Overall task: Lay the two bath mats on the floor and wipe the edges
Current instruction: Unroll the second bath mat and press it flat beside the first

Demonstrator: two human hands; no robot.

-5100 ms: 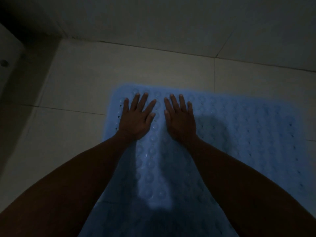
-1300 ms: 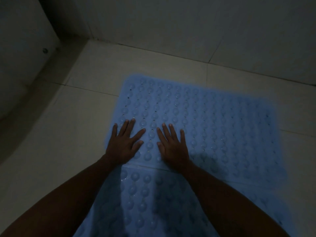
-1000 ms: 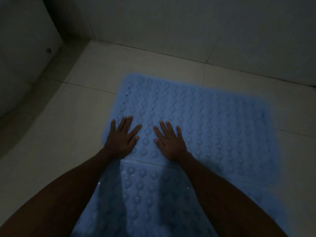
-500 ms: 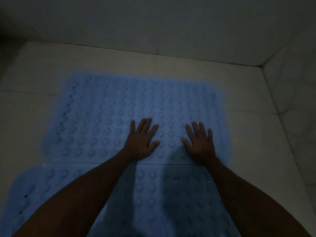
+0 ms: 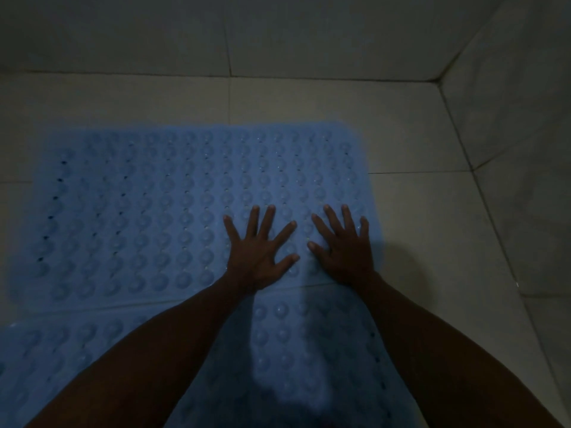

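Note:
Two light blue bath mats with raised round bumps lie flat on the tiled floor in dim light. The far mat (image 5: 160, 211) spans most of the view. The near mat (image 5: 293, 344) adjoins its front edge and is partly hidden under my forearms. My left hand (image 5: 258, 254) presses palm down on the far mat near its front right part, fingers spread. My right hand (image 5: 344, 250) lies flat beside it, close to the mat's right edge, fingers apart. Neither hand holds anything.
Pale floor tiles (image 5: 411, 217) surround the mats. A tiled wall (image 5: 247, 32) runs along the back and another wall (image 5: 525, 149) rises at the right, meeting in a corner at the upper right.
Both hands have slid from the far mat's left side to its right side, still flat on it. My view has turned right, and the right wall corner has come into sight.

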